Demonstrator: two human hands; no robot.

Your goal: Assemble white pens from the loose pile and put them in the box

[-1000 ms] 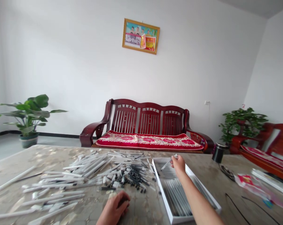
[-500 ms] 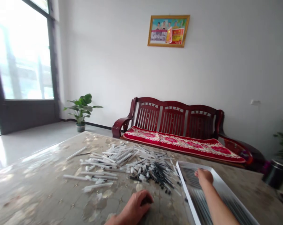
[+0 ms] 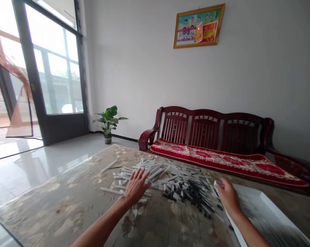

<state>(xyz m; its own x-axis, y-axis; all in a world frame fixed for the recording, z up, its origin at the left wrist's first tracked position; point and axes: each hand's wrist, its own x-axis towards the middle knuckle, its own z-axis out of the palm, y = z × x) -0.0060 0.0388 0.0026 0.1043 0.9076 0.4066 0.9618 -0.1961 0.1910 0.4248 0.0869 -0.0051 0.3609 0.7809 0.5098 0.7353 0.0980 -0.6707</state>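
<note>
Pale walls [image 3: 134,68] and a shiny tiled floor [image 3: 67,151] frame a bright room, with a grey-framed glass door [image 3: 64,128] at the left. Across the foreground spreads a wide table [image 3: 75,199] with a glossy, flower-patterned top. Beyond it stand one dark red wooden bench [image 3: 203,128], one long red patterned cloth [image 3: 203,153] on its seat, and one potted plant [image 3: 108,120]; one gold-framed picture [image 3: 199,26] hangs above.

One heap of white tubes [image 3: 157,169] lies at the middle of the table — too many, and too overlapped, to count. Black pieces [image 3: 196,195], also beyond counting, are gathered at its near right. One white box [image 3: 269,199] sits to the right, partly cut off by the picture's edge, with blurred grey rods [image 3: 270,219] inside.

Most tubes lie flat, the leftmost nearly crosswise, those farther back slanting away to the right. One outlying tube [image 3: 108,166] also runs from near left to far right; which end is its front cannot be told.

The left hand [image 3: 137,185] is over the heap's left side, fingers spread and grasping nothing visible. The right hand [image 3: 227,193] is at the box's left wall, fingers bent — whether they grip anything cannot be told.
</note>
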